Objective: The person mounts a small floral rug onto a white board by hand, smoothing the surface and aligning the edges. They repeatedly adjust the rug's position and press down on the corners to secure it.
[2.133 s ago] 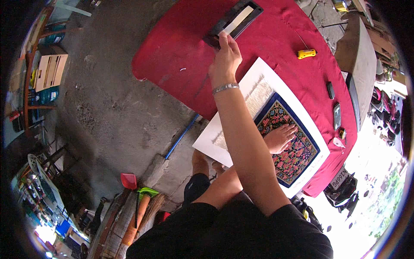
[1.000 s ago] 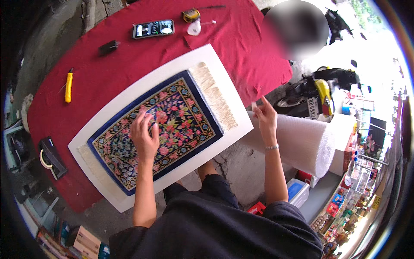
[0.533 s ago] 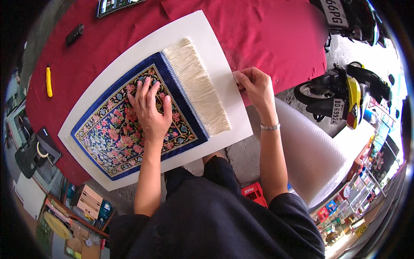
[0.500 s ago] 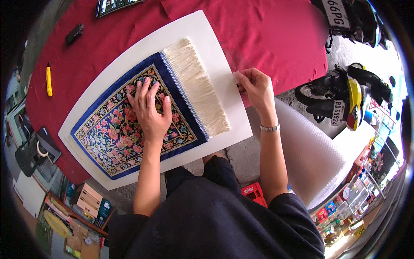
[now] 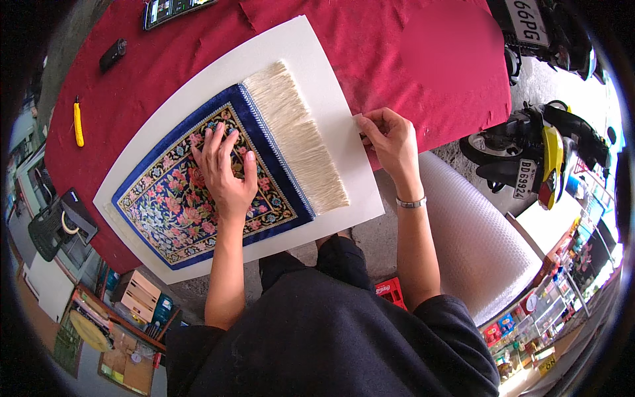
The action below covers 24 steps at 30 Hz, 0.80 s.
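Note:
A small floral rug (image 5: 182,198) with a navy border lies tilted on a large white board (image 5: 334,142). Its cream fringe (image 5: 297,132) spreads toward the board's right side. My left hand (image 5: 226,175) rests on the rug with its fingers spread, holding nothing. At the board's right edge, my right hand (image 5: 389,135) has thumb and forefinger pinched together on the rim. The other right fingers curl beneath, partly hidden. The board lies on a red cloth-covered table (image 5: 278,26), its lower edge reaching past the table toward my body.
A yellow cutter (image 5: 79,124), a small black object (image 5: 113,55) and a phone-like device (image 5: 173,9) lie on the cloth. Right of the table stand a bubble wrap roll (image 5: 463,238) and motorcycles (image 5: 550,152). A red crate (image 5: 390,292) sits on the floor near my right elbow.
The view has shifted slightly. My left hand stays spread on the rug, and my right hand stays pinched at the board's edge, a little lower along it.

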Motion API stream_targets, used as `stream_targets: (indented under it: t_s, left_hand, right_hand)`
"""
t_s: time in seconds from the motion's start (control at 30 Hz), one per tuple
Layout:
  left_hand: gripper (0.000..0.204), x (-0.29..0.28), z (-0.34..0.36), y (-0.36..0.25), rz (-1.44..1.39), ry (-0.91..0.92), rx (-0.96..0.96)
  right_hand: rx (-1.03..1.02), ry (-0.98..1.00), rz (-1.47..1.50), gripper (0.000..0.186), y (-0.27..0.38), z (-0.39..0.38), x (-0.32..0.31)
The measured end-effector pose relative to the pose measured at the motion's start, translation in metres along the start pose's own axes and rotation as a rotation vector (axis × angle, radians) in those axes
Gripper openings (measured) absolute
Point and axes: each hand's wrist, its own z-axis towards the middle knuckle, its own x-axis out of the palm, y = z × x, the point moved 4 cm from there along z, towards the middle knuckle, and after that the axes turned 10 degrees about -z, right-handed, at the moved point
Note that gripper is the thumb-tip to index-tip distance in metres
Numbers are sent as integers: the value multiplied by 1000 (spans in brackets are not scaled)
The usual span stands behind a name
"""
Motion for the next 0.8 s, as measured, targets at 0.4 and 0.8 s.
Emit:
stream_targets:
  t_s: [0.4, 0.8]
  left_hand:
    - [40, 1, 0, -1, 1, -3, 4]
    - [37, -6, 4, 2, -13, -10, 12]
  right_hand:
    - [19, -11, -56, 23, 2, 0, -5]
    - [-32, -176, -342, 28, 11, -4, 5]
